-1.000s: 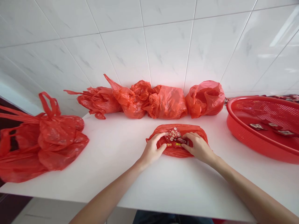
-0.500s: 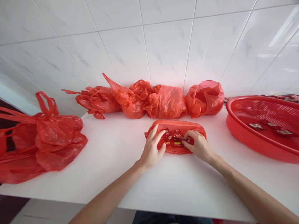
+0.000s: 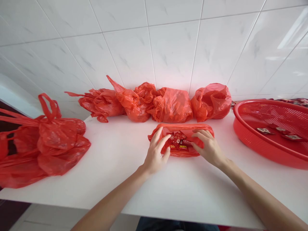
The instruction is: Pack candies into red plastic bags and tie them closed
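In front of me an open red plastic bag (image 3: 185, 126) lies on the white table, its rim spread wide. Several small dark red packets (image 3: 178, 138) with white patterns and yellow lettering lie inside it. My left hand (image 3: 155, 154) is at the bag's left end, thumb and fingers apart, fingertips just inside the rim beside the packets. At the right end, my right hand (image 3: 211, 149) reaches over the rim with thumb and fingers apart. Nothing shows between its fingertips, which are close to the packets.
Several filled red plastic bags (image 3: 176, 104) line the tiled wall. More red bags (image 3: 55, 141) with handles lie on the left. A red mesh basket (image 3: 260, 147) holding a few packets (image 3: 292, 137) stands on the right. The table's (image 3: 168, 199) front edge is close to me.
My right hand has opened and shifted slightly right, away from a packet it was touching. The packets lie somewhat differently in the bag. My left hand has hardly moved.
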A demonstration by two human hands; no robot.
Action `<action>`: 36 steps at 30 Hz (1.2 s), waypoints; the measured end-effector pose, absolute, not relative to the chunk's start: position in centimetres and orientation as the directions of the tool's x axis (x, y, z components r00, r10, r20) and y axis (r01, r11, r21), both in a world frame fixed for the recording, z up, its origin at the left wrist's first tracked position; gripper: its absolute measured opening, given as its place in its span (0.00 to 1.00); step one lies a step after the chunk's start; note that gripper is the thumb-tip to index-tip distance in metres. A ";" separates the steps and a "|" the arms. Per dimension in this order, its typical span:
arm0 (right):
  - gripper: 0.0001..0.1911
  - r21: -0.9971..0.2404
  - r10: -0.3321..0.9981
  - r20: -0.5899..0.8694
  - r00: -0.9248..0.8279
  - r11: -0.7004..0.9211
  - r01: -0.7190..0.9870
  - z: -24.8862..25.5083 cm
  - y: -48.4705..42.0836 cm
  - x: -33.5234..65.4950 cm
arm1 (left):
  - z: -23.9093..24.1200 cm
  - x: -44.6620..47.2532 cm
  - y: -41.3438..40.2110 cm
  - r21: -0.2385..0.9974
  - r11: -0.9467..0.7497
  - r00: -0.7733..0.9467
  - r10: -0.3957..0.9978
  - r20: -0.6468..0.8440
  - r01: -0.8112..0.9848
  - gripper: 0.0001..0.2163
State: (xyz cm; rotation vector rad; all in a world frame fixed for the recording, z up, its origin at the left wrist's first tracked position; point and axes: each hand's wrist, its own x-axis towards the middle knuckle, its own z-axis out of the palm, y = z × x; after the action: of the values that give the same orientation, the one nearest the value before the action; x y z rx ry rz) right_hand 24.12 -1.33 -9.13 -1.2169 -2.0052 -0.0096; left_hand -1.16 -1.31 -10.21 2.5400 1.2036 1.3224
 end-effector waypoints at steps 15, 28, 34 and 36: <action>0.24 -0.607 0.918 0.396 0.012 0.252 0.754 -5.7 -1.0 29.9 | -9.0 -2.9 -0.8 0.458 -0.566 0.136 0.717 0.684 0.686 0.14; 0.34 -0.484 0.986 0.111 -0.121 0.160 0.860 -5.9 -1.6 29.7 | -9.2 -3.4 -0.2 0.594 -0.513 0.109 0.806 0.581 0.620 0.16; 0.28 -0.572 0.972 0.232 -0.042 0.171 0.802 -5.4 -1.3 30.0 | -8.6 -3.4 -0.4 0.625 -0.527 0.098 0.804 0.587 0.576 0.14; 0.24 -0.629 0.960 0.281 0.012 0.175 0.757 -5.0 -1.4 29.9 | -8.4 -3.4 -0.4 0.636 -0.524 0.084 0.805 0.588 0.567 0.14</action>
State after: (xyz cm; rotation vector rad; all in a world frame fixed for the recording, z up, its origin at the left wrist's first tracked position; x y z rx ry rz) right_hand 29.89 -1.43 -4.96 -1.6267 -1.7876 0.3868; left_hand -3.45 -0.42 -8.45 2.1181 1.3780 1.4135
